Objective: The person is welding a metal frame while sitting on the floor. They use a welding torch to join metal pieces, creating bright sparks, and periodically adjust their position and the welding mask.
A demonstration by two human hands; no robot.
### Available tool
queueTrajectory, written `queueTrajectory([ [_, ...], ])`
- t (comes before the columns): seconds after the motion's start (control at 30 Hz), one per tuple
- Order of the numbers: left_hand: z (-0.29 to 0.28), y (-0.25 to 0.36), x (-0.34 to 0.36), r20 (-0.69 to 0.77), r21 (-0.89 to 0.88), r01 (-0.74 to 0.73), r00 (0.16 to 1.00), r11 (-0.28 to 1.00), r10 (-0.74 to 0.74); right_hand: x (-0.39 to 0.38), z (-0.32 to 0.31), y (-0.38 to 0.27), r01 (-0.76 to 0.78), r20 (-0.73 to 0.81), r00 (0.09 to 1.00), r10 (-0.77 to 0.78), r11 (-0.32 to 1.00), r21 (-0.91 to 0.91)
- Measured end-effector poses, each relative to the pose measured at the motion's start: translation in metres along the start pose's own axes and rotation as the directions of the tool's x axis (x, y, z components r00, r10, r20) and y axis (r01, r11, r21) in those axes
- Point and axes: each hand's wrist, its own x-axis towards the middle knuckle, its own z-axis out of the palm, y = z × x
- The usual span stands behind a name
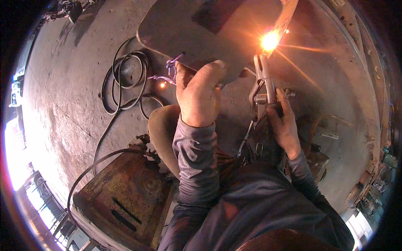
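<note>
My left hand point(199, 96) is closed on the lower edge of a dark flat welding shield point(176, 29) with a rounded corner. A purple cord point(171, 69) is knotted at that edge, beside my thumb. My right hand point(285, 123) grips a tong-like electrode holder point(264, 77) with two pale jaws pointing away from me. Just beyond the jaws burns a bright white-orange arc point(270, 41), throwing sparks. Its glare hides the electrode tip and the exact contact point. A lit metal strip point(288, 14) runs up from the arc, partly behind the shield.
Black cable point(119, 83) lies coiled on the concrete floor at left, with a small glowing spark point(163, 85) near it. A rusty slotted metal machine point(125, 196) stands at lower left, my knee point(161, 129) close to it. A long curved metal beam point(356, 46) borders the right side.
</note>
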Motion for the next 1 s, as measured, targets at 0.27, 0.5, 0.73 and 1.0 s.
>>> queueTrajectory([
  [0.27,-0.004,-0.002,0.003,0.023,-0.094,-0.024,0.999,0.995,0.026,0.003,0.003,-0.001,0.02,-0.005,1.0,-0.02,1.0,-0.024],
  [0.5,0.009,-0.001,0.003,-0.036,0.002,-0.042,0.998,0.999,0.042,0.024,0.0,0.03,0.033,-0.039,0.999,-0.035,0.998,-0.056],
  [0.73,0.01,-0.001,0.001,-0.019,0.065,-0.025,0.999,0.998,0.027,0.044,0.001,0.04,0.103,-0.069,0.991,-0.111,0.989,-0.108],
  [1.0,0.009,-0.002,-0.011,0.179,0.139,0.231,0.95,0.963,-0.254,0.059,-0.004,0.06,-0.055,0.126,0.987,0.102,0.941,-0.335],
])
